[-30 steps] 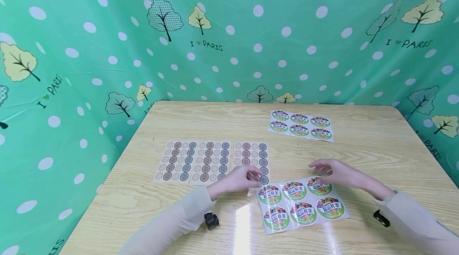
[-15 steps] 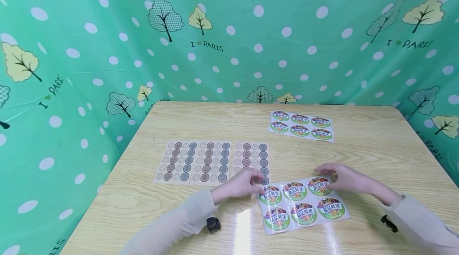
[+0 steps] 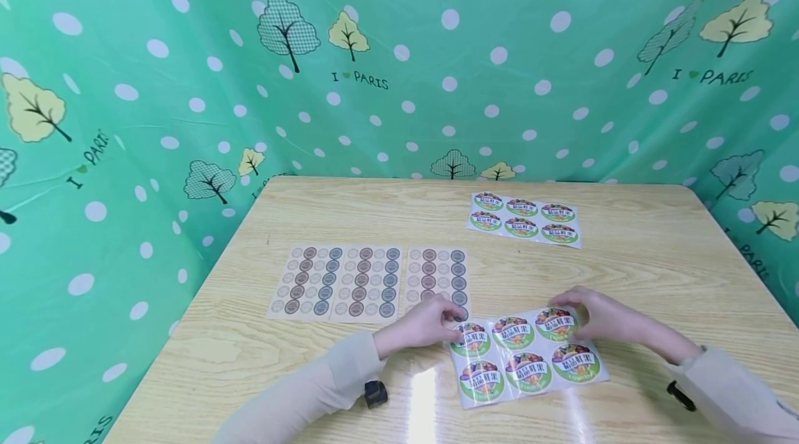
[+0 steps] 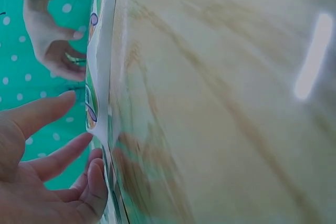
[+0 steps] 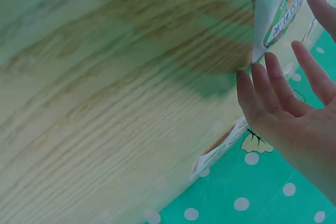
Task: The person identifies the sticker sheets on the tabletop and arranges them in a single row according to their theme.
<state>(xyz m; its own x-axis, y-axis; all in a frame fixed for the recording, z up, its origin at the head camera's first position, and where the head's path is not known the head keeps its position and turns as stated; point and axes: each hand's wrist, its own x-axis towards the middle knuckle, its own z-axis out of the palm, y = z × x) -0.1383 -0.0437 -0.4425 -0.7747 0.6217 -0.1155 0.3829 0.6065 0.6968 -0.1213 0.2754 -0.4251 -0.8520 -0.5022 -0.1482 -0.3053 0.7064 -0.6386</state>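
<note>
A glossy white sheet of round fruit stickers point(image 3: 528, 369) lies flat near the front of the table. My left hand point(image 3: 421, 324) is at its upper left corner, thumb and fingers spread apart around that corner. In the left wrist view, one fingertip of the left hand point(image 4: 47, 177) meets the corner of the sticker sheet point(image 4: 92, 98). My right hand point(image 3: 599, 316) arches over the upper right corner, its thumb by the right edge. The right wrist view has the right hand point(image 5: 294, 98) with loosely bent, separated fingers, the fingertips right at the sheet's corner point(image 5: 286, 14).
A second fruit sticker sheet point(image 3: 523, 218) lies farther back. To the left are three sheets of small round labels in brown and grey, the nearest one point(image 3: 437, 270) just behind my left hand. Wood-grain table point(image 3: 250, 374) underneath; a green dotted curtain point(image 3: 399, 118) stands behind it.
Both hands have shifted slightly to the right. The left fingers came onto the sheet's left corner, and the right hand settled lower at the right corner. The sheet has stayed in place.
</note>
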